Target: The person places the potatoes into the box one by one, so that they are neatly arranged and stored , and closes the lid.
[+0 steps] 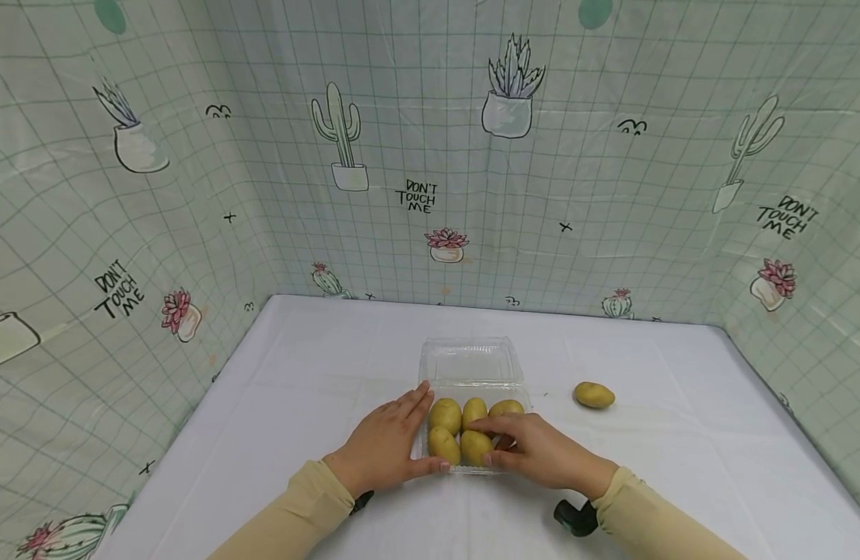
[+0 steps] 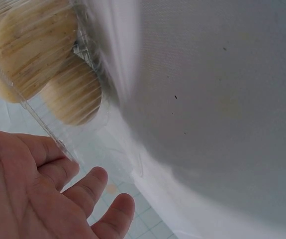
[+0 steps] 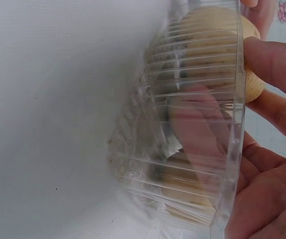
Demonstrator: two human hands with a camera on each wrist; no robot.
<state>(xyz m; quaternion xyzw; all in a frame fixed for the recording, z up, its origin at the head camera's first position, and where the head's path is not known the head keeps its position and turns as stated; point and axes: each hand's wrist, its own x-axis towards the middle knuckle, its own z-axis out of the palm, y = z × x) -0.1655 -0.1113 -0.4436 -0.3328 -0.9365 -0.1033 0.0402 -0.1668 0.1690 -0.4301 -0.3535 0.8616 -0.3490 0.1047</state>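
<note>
A clear plastic clamshell box [image 1: 465,470] sits on the table with its lid [image 1: 472,362] folded back. Several yellow potatoes lie inside, among them a front-left potato [image 1: 443,444] and a back-left potato [image 1: 445,417]. My left hand [image 1: 390,439] rests along the box's left side, fingers extended, touching the rim in the left wrist view. With thumb and fingers, my right hand [image 1: 535,447] grips the front-middle potato [image 1: 476,446] in the box. Through the ribbed wall in the right wrist view, some of its fingers show inside, beside another potato [image 3: 185,181].
A single potato [image 1: 594,395] lies on the white tablecloth [image 1: 332,358] right of the box. A patterned curtain [image 1: 402,117] encloses the table at the back and both sides. A black wrist device [image 1: 575,517] shows beneath the right forearm.
</note>
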